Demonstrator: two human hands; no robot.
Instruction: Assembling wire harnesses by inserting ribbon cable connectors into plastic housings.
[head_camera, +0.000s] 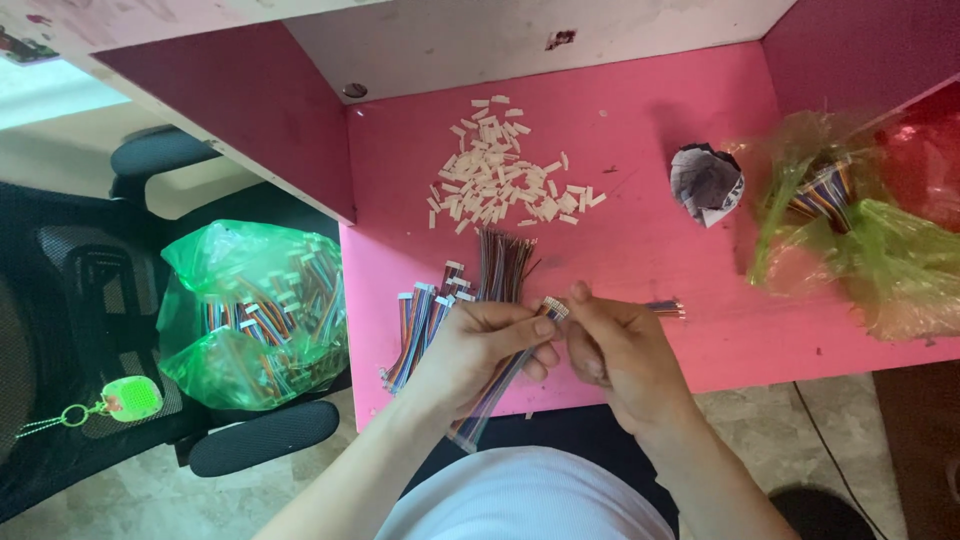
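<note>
The cable (505, 375) was a flat strip of colored wires with a small white plug at its top end. It sat between both hands, just in front of the near edge of the pink table (650, 250). The left hand (480, 345) was closed around the cable's upper part, with the thumb lying across the wires. The rest of the cable hung down below that hand, toward the person's lap. The right hand (615, 350) was closed too, and its thumb and finger pinched at the white plug, right beside the left hand's fingertips. The two hands touched each other there.

On the table, just beyond the left hand, lay a row of finished cables (420, 325) with white plugs. Next to them, straight past the hands, stood a bundle of bare wires (503, 262). Farther back on the table was a heap of little white plugs (500, 170). One more short cable (665, 308) poked out just past the right hand.

At the back right of the table sat a crumpled paper ball (706, 182). Beside it, at the table's right end, lay a green bag (870, 240) with more wires inside.

Off the table's left side, a second green bag (255, 310) full of cables rested on a black chair (90, 300). A green tag (130, 397) lay on the chair too.
</note>
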